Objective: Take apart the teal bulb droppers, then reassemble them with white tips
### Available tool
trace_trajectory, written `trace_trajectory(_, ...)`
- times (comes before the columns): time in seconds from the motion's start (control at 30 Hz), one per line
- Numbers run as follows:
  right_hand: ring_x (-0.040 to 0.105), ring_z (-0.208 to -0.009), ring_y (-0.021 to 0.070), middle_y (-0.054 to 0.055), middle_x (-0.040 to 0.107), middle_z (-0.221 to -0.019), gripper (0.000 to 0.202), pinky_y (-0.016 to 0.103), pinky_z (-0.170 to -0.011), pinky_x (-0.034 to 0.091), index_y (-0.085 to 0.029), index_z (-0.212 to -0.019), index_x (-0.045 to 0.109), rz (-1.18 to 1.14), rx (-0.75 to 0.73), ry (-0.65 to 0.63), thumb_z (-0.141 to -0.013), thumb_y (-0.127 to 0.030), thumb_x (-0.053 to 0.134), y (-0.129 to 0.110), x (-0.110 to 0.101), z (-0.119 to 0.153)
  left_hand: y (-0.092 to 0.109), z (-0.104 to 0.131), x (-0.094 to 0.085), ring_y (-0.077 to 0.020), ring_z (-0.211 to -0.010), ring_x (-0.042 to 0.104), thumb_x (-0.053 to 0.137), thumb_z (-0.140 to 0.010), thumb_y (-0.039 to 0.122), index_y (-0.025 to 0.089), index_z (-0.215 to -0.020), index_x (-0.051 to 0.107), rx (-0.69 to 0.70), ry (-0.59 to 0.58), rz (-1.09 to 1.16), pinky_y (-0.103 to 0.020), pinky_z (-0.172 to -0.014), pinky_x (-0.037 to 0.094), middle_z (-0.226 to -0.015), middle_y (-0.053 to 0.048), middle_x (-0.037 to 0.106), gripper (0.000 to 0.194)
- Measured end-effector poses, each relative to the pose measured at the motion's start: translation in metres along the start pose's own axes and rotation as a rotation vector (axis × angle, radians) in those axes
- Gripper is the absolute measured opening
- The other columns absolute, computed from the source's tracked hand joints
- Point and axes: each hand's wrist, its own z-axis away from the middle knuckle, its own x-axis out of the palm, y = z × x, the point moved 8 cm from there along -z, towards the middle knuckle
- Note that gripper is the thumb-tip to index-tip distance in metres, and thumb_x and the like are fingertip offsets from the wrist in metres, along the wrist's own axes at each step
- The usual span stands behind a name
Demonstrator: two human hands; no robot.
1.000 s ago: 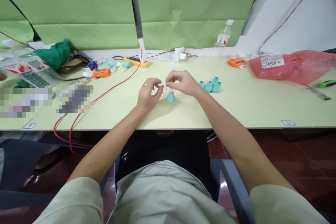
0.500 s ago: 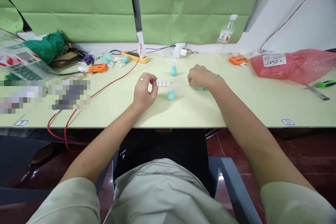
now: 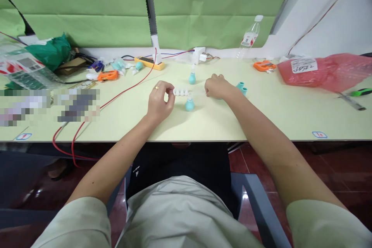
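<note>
My left hand (image 3: 161, 100), a ring on one finger, has thumb and index pinched at the left end of a row of small white knobbed pieces (image 3: 181, 92). What lies between its fingertips is too small to make out. Just right of that row, a faint clear strip (image 3: 198, 93) runs towards my right hand (image 3: 215, 86), whose fingers are closed together at its end. A teal squeeze bulb with a white tip (image 3: 190, 104) stands in front of the row, and a second teal bulb (image 3: 192, 78) stands behind it. Teal tubular pieces (image 3: 241, 88) lie beside my right wrist, partly hidden.
Orange tools (image 3: 264, 66) and a red plastic bag (image 3: 322, 70) lie on the right, with a screwdriver (image 3: 353, 102). A clear bottle (image 3: 250, 38) stands behind. Red cables (image 3: 123, 90) cross the table's left side, near a yellow meter (image 3: 149, 63) and a green bag (image 3: 52, 51).
My right hand has shifted slightly left, towards the white row, uncovering more of the teal tubular pieces. My left hand and the bulbs stay in place.
</note>
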Motion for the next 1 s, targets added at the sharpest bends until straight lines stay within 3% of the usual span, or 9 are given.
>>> trace_trajectory(0.37, 0.055, -0.116, 0.0411, 0.019, 0.065, -0.089, 0.012, 0.060, -0.101, 0.041, -0.014, -0.075, 0.073, -0.008, 0.051, -0.040, -0.082, -0.017, 0.082, -0.003, -0.004, 0.002, 0.003, -0.001, -0.002, -0.0184, -0.079, 0.061, 0.057, -0.088, 0.010, 0.024, -0.097, 0.056, 0.017, 0.021, -0.018, -0.036, -0.074, 0.050, -0.089, -0.004, 0.065, 0.016)
trace_trajectory(0.47, 0.057, -0.117, 0.0412, 0.020, 0.068, -0.092, 0.007, 0.061, -0.102, 0.043, -0.013, -0.084, 0.077, -0.023, 0.045, -0.047, -0.085, -0.019, 0.079, -0.006, -0.008, 0.004, 0.005, -0.001, -0.004, -0.0178, -0.078, 0.061, 0.055, -0.088, 0.009, 0.024, -0.097, 0.056, 0.046, 0.037, -0.019, -0.035, -0.073, 0.050, -0.088, -0.004, 0.065, 0.017)
trace_trajectory(0.6, 0.058, -0.121, 0.0403, 0.022, 0.070, -0.102, 0.014, 0.058, -0.105, 0.043, -0.010, -0.098, 0.079, 0.052, 0.068, -0.121, -0.092, -0.019, 0.071, -0.010, -0.012, 0.009, 0.006, -0.001, -0.005, -0.0174, -0.078, 0.061, 0.055, -0.088, 0.008, 0.023, -0.097, 0.056, 0.066, 0.050, -0.033, -0.034, -0.072, 0.049, -0.087, -0.003, 0.064, 0.017)
trace_trajectory(0.83, 0.057, -0.118, 0.0367, 0.020, 0.068, -0.101, 0.009, 0.051, -0.103, 0.042, -0.012, -0.093, 0.079, 0.039, 0.105, -0.158, -0.090, -0.013, 0.071, -0.018, -0.018, 0.013, 0.009, -0.002, -0.006, -0.0171, -0.077, 0.061, 0.053, -0.089, 0.007, 0.023, -0.098, 0.055, 0.091, 0.062, -0.032, -0.033, -0.070, 0.047, -0.087, -0.003, 0.064, 0.018)
trace_trajectory(1.0, 0.057, -0.118, 0.0382, 0.020, 0.069, -0.104, 0.006, 0.051, -0.102, 0.045, -0.013, -0.090, 0.079, -0.017, 0.143, -0.159, -0.086, -0.011, 0.074, -0.008, -0.022, 0.016, 0.007, -0.001, -0.005, -0.0174, -0.078, 0.062, 0.053, -0.089, 0.007, 0.023, -0.099, 0.055, 0.068, 0.045, -0.066, -0.033, -0.070, 0.047, -0.088, -0.004, 0.065, 0.018)
